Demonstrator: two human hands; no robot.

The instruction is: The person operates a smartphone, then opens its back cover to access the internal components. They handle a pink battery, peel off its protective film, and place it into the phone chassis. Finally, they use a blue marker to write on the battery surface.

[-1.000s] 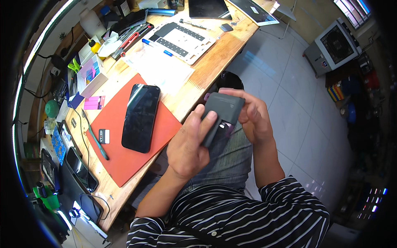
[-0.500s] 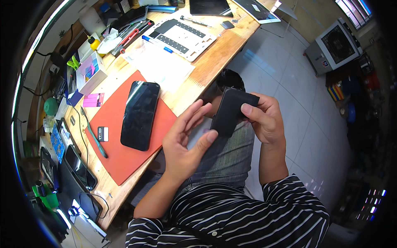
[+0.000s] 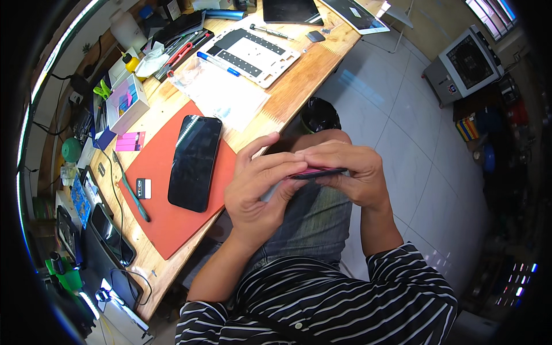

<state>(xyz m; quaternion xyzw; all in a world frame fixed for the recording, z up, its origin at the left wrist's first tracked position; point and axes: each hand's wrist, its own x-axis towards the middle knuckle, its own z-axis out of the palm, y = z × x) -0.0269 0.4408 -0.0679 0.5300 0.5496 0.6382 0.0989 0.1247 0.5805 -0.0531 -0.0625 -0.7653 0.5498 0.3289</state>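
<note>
Over my lap, both hands grip a thin flat black piece (image 3: 322,173), which looks like a phone battery. It is seen nearly edge-on, with a strip of pink along its upper side. My left hand (image 3: 257,192) pinches its left end between thumb and fingers. Around the right part is my right hand (image 3: 361,174), fingers above and thumb below; they hide much of the piece. To the left, a black smartphone (image 3: 194,164) lies screen up on an orange-red mat (image 3: 164,233).
On the mat are a small black-and-white card (image 3: 144,188) and a teal-handled tool (image 3: 137,198). Farther off lie a white tablet frame (image 3: 273,60), a blue pen (image 3: 218,64) and a screwdriver (image 3: 270,31). A black bin (image 3: 321,114) stands beyond the table edge.
The black piece has turned from showing its broad face to nearly edge-on. My hands have come closer together, and my left fingers now close on its left end.
</note>
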